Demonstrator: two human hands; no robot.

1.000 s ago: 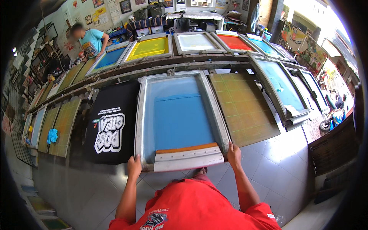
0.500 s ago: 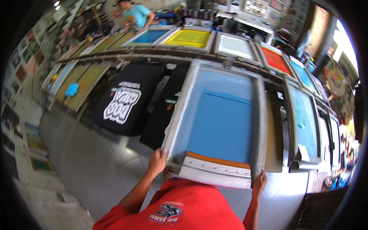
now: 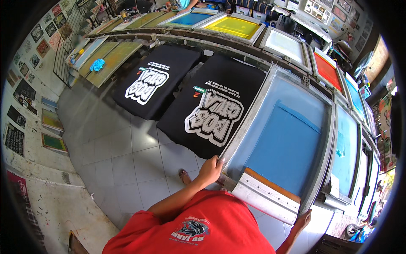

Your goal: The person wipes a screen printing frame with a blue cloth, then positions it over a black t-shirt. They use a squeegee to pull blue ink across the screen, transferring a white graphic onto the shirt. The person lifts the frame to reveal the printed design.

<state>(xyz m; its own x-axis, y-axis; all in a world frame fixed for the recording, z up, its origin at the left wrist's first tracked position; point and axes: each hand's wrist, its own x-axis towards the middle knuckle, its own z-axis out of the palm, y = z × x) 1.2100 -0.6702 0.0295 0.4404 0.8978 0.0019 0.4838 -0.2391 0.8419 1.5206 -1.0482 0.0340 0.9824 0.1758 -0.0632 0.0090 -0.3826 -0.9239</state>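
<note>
A silk-screen frame (image 3: 333,127) with blue mesh reaches away from me, its metal rim tilted to the right. My left hand (image 3: 210,171) is closed around its near left corner. At the near right corner my right hand (image 3: 303,221) grips the rim, its fingers partly hidden. Across the near end of the mesh lies a wide squeegee (image 3: 266,195) with an orange blade and a pale metal holder. Just left of the frame, a black T-shirt (image 3: 182,122) with white lettering lies flat on a board. Beyond it rests a second printed black T-shirt (image 3: 163,63).
More screens line the far rail: yellow (image 3: 232,27), white (image 3: 284,45) and red (image 3: 327,72). Another blue screen (image 3: 343,152) stands close on the right. A crumpled blue cloth (image 3: 97,64) sits on bare boards at far left. A co-worker's arm (image 3: 188,7) shows at the back.
The frame, still in both hands, has shifted right in the picture. The nearer black T-shirt, mostly covered before, now shows in full. My view has also turned and tilted.
</note>
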